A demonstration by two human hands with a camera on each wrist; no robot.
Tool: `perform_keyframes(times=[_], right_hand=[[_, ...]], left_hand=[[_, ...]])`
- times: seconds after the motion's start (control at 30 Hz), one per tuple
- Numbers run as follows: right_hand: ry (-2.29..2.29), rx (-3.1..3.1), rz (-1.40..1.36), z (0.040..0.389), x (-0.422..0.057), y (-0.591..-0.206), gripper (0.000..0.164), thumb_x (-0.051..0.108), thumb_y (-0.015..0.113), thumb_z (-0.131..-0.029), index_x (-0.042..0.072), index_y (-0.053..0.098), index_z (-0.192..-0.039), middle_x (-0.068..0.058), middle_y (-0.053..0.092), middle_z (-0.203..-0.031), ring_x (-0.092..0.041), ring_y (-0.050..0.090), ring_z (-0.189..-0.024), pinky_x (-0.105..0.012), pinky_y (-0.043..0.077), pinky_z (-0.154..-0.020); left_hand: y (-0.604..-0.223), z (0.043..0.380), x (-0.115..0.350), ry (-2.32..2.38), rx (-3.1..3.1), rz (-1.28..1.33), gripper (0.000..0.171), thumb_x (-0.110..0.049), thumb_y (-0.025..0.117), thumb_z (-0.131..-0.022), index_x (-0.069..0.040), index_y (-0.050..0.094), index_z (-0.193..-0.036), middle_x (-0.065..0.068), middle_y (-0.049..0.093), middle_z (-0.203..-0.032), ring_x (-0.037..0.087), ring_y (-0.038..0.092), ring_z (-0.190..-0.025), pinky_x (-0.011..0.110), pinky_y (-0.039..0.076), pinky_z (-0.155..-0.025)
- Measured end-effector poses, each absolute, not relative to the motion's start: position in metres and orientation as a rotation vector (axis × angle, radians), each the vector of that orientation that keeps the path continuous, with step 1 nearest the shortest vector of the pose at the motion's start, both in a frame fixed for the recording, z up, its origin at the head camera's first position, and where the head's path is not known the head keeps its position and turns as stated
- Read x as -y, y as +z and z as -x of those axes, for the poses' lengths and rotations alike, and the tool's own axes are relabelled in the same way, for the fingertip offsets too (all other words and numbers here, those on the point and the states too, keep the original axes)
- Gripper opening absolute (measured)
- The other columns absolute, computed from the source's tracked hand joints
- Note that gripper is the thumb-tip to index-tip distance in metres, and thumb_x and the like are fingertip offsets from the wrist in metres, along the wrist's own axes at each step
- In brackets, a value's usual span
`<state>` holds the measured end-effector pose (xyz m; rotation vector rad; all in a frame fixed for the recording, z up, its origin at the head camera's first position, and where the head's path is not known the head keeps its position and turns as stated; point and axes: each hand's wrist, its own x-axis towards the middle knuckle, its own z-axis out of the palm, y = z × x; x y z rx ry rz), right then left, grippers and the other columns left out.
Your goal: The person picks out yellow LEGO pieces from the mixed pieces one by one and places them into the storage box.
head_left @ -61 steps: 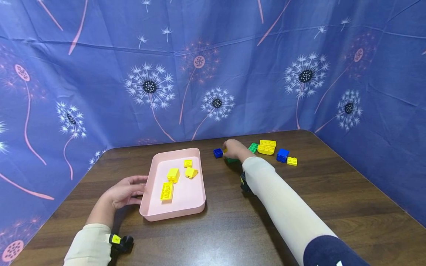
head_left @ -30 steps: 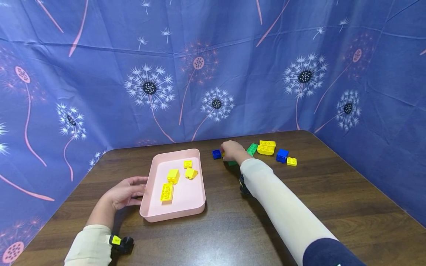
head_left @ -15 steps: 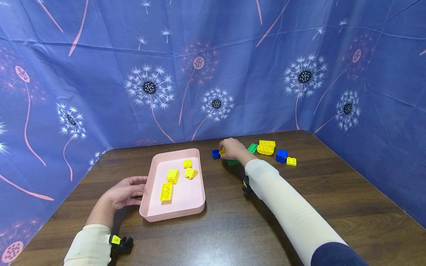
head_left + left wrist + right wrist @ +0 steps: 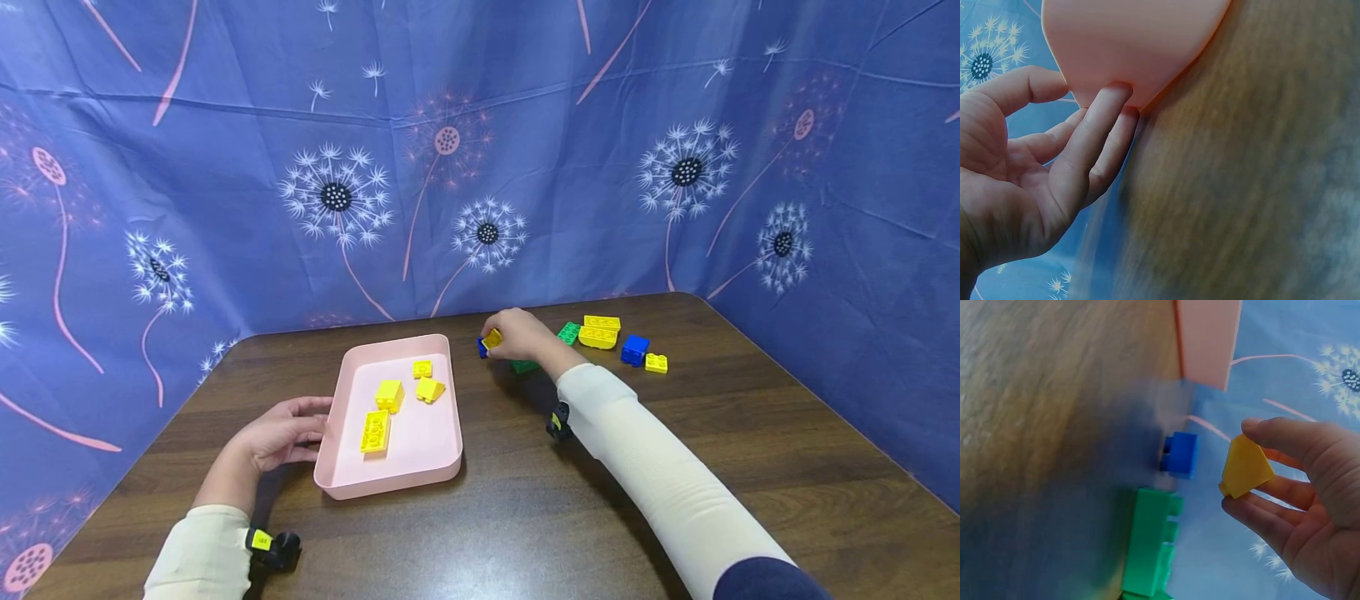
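Note:
My right hand (image 4: 525,340) pinches a yellow sloped toy building brick (image 4: 1246,467) between thumb and fingertips, raised above the wooden table. In the head view that brick partly covers a small blue brick (image 4: 481,348). A long green brick (image 4: 1142,544) lies beside the blue one, mostly hidden under my right hand in the head view. At left, the extended fingers of my left hand (image 4: 288,433) touch the outer side of a pink tray (image 4: 397,484). Several yellow bricks lie in the tray, among them a 2-by-something brick (image 4: 376,432) with its hollow underside up.
Right of my right hand lie another green brick (image 4: 569,333), two longer yellow bricks (image 4: 598,337), a blue brick (image 4: 635,350) and a small yellow brick (image 4: 656,363). A blue dandelion-patterned curtain (image 4: 562,167) hangs behind the table (image 4: 510,517).
My right hand has lifted the yellow sloped brick from beside the green one and moved slightly left, over the small blue brick. My left hand and the tray have stayed in place.

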<state>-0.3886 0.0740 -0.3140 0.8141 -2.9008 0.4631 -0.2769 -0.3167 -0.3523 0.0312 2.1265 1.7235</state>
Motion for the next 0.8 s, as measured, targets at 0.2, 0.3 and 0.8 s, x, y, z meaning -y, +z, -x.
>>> perform_keyframes(times=[0.2,0.3,0.8], right_hand=[[0.462,2.838,-0.87,0.382,-0.07,-0.306,0.031,0.019,0.078,-0.081,0.008,0.073,-0.11,-0.006,0.07,-0.105,-0.022,0.061,-0.094,-0.035,0.052,-0.085],[0.478,2.841,-0.873,0.378,-0.067,-0.3,0.031,0.021,0.078,-0.082,0.008,0.073,-0.11,-0.005,0.07,-0.105,-0.021,0.061,-0.094,-0.033,0.053,-0.084],[0.412,2.802,-0.946,0.368,-0.039,-0.276,0.033,0.025,0.077,-0.084,0.009,0.072,-0.112,-0.004,0.071,-0.107,-0.02,0.061,-0.095,-0.032,0.051,-0.086]], left_hand=[[-0.353,0.277,0.317,1.72,-2.127,-0.031,0.069,-0.008,0.058,-0.092,0.006,0.021,-0.149,0.019,0.056,-0.128,0.023,0.065,-0.1,0.046,0.056,-0.083],[-0.354,0.277,0.317,1.721,-2.129,-0.045,0.07,-0.008,0.058,-0.091,0.007,0.02,-0.149,0.018,0.057,-0.125,0.023,0.065,-0.099,0.046,0.056,-0.083],[-0.352,0.276,0.317,1.728,-2.114,-0.066,0.069,-0.007,0.057,-0.092,0.008,0.019,-0.148,0.014,0.061,-0.117,0.021,0.066,-0.098,0.046,0.056,-0.083]])
